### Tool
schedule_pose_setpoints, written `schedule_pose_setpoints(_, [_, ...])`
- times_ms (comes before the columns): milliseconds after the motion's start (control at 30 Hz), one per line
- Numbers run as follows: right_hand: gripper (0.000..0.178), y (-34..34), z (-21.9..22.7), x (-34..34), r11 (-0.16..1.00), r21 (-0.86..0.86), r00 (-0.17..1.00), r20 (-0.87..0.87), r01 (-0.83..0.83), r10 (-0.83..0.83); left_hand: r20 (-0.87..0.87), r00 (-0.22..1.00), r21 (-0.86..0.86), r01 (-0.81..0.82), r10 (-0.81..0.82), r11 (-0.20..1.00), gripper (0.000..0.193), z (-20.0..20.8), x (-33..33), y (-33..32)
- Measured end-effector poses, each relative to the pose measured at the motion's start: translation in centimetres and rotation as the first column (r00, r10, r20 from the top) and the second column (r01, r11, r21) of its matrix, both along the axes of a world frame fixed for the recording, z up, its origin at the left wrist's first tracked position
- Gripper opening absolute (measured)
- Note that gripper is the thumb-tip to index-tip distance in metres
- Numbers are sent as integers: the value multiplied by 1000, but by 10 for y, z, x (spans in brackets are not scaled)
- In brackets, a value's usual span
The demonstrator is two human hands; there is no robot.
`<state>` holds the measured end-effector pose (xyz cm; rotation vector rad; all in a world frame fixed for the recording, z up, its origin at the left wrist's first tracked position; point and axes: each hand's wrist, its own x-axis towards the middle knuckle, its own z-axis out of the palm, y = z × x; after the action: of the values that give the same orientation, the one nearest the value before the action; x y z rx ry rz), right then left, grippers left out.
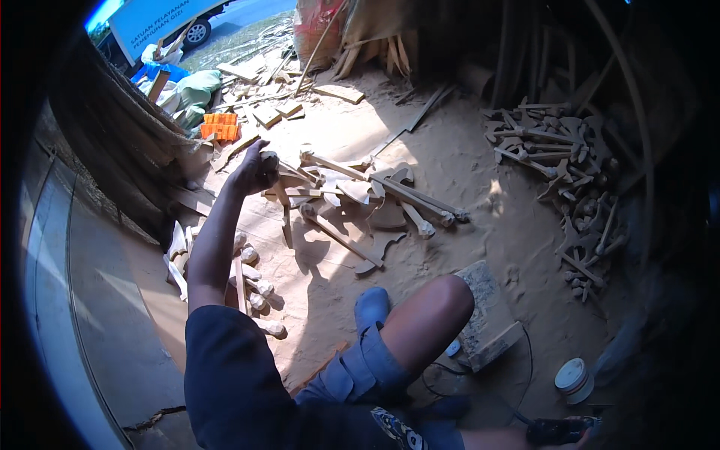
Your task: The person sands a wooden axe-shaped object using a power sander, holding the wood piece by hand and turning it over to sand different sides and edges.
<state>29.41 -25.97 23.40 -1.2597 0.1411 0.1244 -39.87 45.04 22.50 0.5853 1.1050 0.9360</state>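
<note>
Counting three heaps of carved, pale wooden pieces (339,166), overlapping too much to number singly: one central heap (354,191), one rightmost heap (562,187), one leftmost heap (240,283). Also counting two bare hands (256,171), one black elongated tool (553,431), one round white lidded tub (574,379), one dark-tyred truck wheel (198,33).

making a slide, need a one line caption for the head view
Left hand outstretched at a heap of pale, carved wooden pieces on a dusty brown floor.
</note>
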Motion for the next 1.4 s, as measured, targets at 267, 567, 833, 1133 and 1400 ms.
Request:
schedule_pose_setpoints(267, [43,-32,1,3,997,75,1000,4,7,-7,239,955,-6,180,-174,984,30,-69,-55,-209])
schedule_pose_setpoints(567, [44,-42,-8,21,990,142,998,-69,-1,11,-643,735,-230,82,-215,970,37,-154,-69,-363])
schedule_pose_setpoints(833, [46,-32,2,15,984,177,1000,0,-31,32,351,866,-468,492,-357,734,20,-157,-47,-329])
schedule_pose_setpoints(1133, [45,-25,-8,12,978,204,999,-10,-46,49,-565,616,140,727,-549,672,40,-133,89,-236])
schedule_pose_setpoints(1400, [46,-29,-11,6,955,293,999,-10,-32,36,-447,842,663,538,-302,521,41,-88,237,-142])
